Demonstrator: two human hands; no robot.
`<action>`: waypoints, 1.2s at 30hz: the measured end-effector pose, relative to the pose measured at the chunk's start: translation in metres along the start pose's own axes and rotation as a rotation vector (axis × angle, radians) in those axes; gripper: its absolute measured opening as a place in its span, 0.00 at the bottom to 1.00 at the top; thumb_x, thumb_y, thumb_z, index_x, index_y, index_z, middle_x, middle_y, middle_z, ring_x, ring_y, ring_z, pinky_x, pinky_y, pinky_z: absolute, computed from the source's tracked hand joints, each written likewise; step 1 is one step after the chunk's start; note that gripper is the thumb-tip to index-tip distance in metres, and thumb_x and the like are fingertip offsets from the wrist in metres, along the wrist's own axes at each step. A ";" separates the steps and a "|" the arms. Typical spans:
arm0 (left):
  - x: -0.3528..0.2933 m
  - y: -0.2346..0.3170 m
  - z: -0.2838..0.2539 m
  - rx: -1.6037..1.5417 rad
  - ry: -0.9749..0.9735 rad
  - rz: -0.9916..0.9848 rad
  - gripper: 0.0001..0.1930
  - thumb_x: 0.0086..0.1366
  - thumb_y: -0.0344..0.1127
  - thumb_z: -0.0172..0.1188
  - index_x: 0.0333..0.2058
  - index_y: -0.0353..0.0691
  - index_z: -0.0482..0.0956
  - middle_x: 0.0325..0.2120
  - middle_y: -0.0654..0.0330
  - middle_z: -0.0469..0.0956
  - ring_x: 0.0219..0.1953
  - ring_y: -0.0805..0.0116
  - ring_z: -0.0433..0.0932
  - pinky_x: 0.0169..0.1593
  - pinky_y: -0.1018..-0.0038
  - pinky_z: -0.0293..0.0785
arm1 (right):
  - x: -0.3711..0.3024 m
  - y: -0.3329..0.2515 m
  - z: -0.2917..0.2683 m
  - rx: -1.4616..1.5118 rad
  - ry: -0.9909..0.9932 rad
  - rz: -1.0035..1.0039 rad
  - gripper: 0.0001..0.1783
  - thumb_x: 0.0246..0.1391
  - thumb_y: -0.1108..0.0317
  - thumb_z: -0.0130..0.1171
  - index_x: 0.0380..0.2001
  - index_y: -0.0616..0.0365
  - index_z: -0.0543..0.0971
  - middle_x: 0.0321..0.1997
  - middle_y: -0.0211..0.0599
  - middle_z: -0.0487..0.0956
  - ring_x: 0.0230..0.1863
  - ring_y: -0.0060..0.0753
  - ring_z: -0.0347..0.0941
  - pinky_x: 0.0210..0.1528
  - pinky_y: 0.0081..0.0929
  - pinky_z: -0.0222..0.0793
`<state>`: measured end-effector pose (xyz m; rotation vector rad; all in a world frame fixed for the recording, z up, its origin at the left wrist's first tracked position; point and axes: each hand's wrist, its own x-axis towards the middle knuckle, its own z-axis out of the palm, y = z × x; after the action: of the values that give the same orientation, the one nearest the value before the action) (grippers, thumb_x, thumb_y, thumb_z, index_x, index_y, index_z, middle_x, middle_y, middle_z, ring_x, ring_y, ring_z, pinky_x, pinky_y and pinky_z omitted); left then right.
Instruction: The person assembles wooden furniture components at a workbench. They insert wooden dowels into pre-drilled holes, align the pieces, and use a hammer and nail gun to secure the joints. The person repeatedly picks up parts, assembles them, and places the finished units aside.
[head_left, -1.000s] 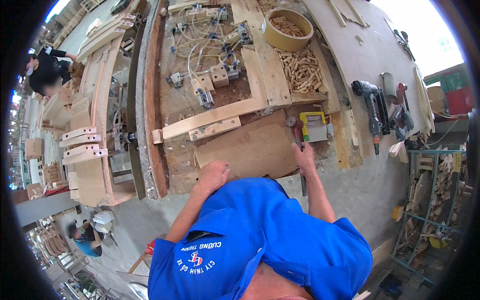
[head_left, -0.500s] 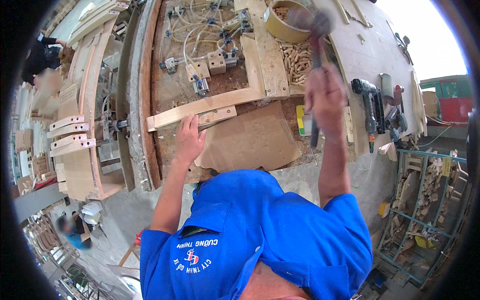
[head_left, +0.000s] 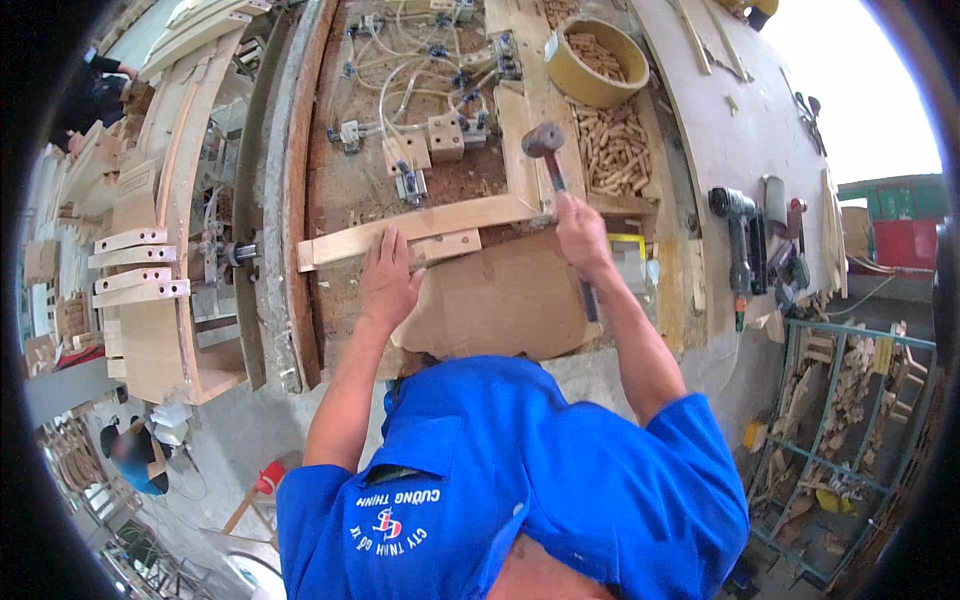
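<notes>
right hand (head_left: 583,232): clenched on hammer (head_left: 550,160) handle, head at 12 o'clock over the frame corner
left hand (head_left: 388,285): flat, released, pressing wooden slat (head_left: 410,228)
slat: lying at 9 o'clock of the hammer, on workbench (head_left: 340,300)

left hand (head_left: 388,285) on wooden strip (head_left: 415,230) | hammer (head_left: 548,150) in right hand (head_left: 582,235), right of strip | dowel tub (head_left: 597,62) behind | drill (head_left: 738,235) far right

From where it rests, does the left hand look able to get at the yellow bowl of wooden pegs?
Probably not easily: the left hand presses on the wooden strip, and the yellow bowl sits far across, beyond the hammer.
</notes>
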<state>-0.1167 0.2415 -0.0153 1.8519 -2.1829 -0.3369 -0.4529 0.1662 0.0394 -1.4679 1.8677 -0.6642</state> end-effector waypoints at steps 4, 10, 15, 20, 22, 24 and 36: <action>-0.024 -0.003 0.002 -0.026 0.032 -0.010 0.42 0.64 0.41 0.72 0.70 0.28 0.63 0.72 0.43 0.61 0.76 0.38 0.58 0.78 0.49 0.57 | -0.037 -0.099 -0.046 0.303 0.024 -0.276 0.22 0.77 0.55 0.48 0.30 0.58 0.71 0.26 0.29 0.65 0.25 0.29 0.63 0.27 0.36 0.60; 0.001 0.015 0.004 -0.067 0.046 0.091 0.43 0.63 0.40 0.73 0.71 0.28 0.62 0.73 0.43 0.59 0.76 0.39 0.57 0.79 0.50 0.56 | -0.060 0.039 0.034 -0.040 0.169 -0.369 0.23 0.77 0.52 0.48 0.39 0.64 0.77 0.25 0.52 0.76 0.27 0.51 0.77 0.33 0.43 0.71; -0.026 -0.003 0.007 -0.022 -0.007 0.028 0.44 0.62 0.39 0.73 0.72 0.28 0.61 0.73 0.44 0.59 0.77 0.39 0.56 0.79 0.51 0.55 | -0.065 -0.021 0.027 0.078 -0.072 -0.149 0.23 0.76 0.51 0.49 0.38 0.63 0.75 0.28 0.68 0.78 0.36 0.78 0.78 0.36 0.61 0.69; -0.010 0.009 0.005 -0.048 0.025 0.060 0.44 0.62 0.38 0.73 0.72 0.30 0.61 0.74 0.45 0.59 0.77 0.40 0.55 0.79 0.51 0.54 | -0.076 0.019 0.039 -0.072 0.075 -0.191 0.21 0.75 0.50 0.51 0.38 0.59 0.73 0.25 0.63 0.79 0.31 0.77 0.77 0.33 0.67 0.69; -0.013 0.010 0.003 -0.036 -0.028 0.039 0.44 0.62 0.38 0.73 0.72 0.31 0.61 0.74 0.45 0.59 0.77 0.41 0.55 0.79 0.51 0.55 | -0.066 0.022 0.037 -0.212 0.061 -0.080 0.21 0.74 0.49 0.52 0.39 0.59 0.73 0.25 0.62 0.80 0.31 0.77 0.78 0.34 0.68 0.70; -0.013 0.009 0.000 -0.029 -0.028 0.033 0.44 0.62 0.38 0.74 0.72 0.31 0.62 0.74 0.45 0.59 0.77 0.41 0.55 0.79 0.51 0.55 | -0.073 0.027 0.023 -0.243 0.047 -0.093 0.21 0.73 0.49 0.53 0.39 0.58 0.73 0.27 0.62 0.81 0.32 0.76 0.79 0.35 0.67 0.72; -0.028 0.025 -0.008 -0.081 -0.021 -0.025 0.36 0.64 0.40 0.72 0.67 0.35 0.69 0.68 0.45 0.68 0.73 0.38 0.62 0.76 0.49 0.59 | -0.114 0.089 -0.025 -0.603 0.209 -0.251 0.22 0.60 0.55 0.68 0.53 0.54 0.82 0.47 0.49 0.84 0.49 0.57 0.80 0.51 0.51 0.76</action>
<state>-0.1329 0.2735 -0.0007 1.8418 -2.1286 -0.4451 -0.5111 0.2983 0.0112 -2.1087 2.1818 -0.3866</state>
